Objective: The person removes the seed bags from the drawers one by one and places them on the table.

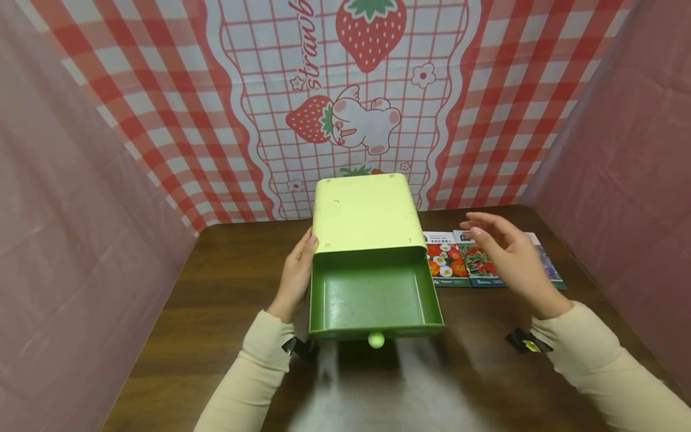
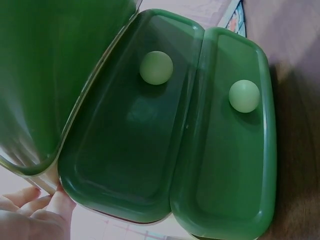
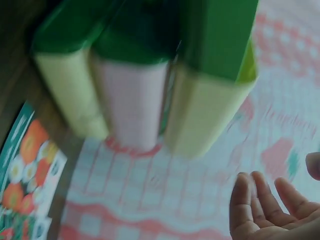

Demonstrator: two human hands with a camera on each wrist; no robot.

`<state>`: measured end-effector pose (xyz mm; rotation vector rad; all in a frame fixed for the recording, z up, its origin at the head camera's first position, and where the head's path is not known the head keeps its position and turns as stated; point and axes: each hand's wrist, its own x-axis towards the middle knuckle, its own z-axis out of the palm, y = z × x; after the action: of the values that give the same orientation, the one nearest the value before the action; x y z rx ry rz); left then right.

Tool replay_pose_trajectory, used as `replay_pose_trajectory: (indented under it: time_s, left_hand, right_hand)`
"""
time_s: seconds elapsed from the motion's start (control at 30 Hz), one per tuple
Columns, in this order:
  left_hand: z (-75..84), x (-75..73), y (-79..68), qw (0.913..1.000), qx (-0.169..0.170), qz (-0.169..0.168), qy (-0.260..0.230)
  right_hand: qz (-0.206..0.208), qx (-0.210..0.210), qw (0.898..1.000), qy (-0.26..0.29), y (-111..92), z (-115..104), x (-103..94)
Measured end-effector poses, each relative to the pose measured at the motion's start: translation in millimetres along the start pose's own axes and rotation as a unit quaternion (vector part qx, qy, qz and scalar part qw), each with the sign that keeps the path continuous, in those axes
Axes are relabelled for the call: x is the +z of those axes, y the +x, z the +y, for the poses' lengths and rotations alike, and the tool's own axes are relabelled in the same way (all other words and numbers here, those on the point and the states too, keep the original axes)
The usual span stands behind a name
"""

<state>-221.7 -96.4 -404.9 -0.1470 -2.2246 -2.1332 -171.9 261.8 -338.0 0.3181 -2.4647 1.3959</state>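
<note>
A small stacked drawer cabinet [image 1: 367, 213] with a pale yellow-green top stands mid-table. Its green top drawer [image 1: 372, 300] is pulled out, and nothing shows inside it; a round light-green knob [image 1: 376, 340] sits on its front. Two lower drawers, the middle one [image 2: 125, 135] and the bottom one [image 2: 220, 165], are pushed in. Against the cabinet's left side rests my left hand [image 1: 294, 276], fingers touching the wall near the top section. My right hand [image 1: 513, 258] hovers right of the cabinet over flower-picture packets [image 1: 448, 264], its fingers loosely bent and holding nothing.
The brown wooden table [image 1: 227, 288] runs to a red-checked strawberry cloth [image 1: 162, 120] at the back. Pink cloth walls [image 1: 621, 150] close in both sides. A black wrist strap [image 1: 302, 348] is on the left sleeve, another on the right.
</note>
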Motion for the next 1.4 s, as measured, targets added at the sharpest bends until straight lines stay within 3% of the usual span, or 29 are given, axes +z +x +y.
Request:
replay_pose_trajectory:
  time_s: [0.2,0.4,0.6,0.77,0.9,1.1,1.27,1.4]
  left_hand:
    - [-1.0,-0.3,0.4,1.0,0.004,0.001,0.001]
    - [-0.4,-0.8,0.6,1.0,0.005,0.002,0.003]
    - [0.7,-0.6,0.9,1.0,0.005,0.0,0.002]
    - [-0.3,-0.8,1.0,1.0,0.006,-0.001,0.001]
    - [-0.7,-0.9,1.2,1.0,0.008,0.0,0.001]
    - [-0.6,-1.3,1.8,1.0,-0.003,0.001,0.005]
    - [7.3,-0.1,-2.0,0.9997,-0.015,0.001,0.018]
    - [24.4,1.9,-11.7,0.9995,-0.017,0.001,0.027]
  right_hand:
    - [-0.023,-0.052,0.998,0.013,-23,-37,20.3]
    - [-0.088,-0.115,0.988,0.046,-46,-57,37.5]
    - [-0.175,-0.164,0.966,0.1,-63,-64,48.8]
    - [-0.229,-0.219,0.944,0.093,-75,-64,56.7]
    - [-0.275,-0.232,0.927,0.104,-83,-62,64.2]
    - [-0.339,-0.193,0.91,0.139,-94,-49,79.7]
    - [-0.408,-0.071,0.891,0.186,-103,-34,93.3]
    - [-0.427,0.004,0.879,0.213,-105,-27,100.7]
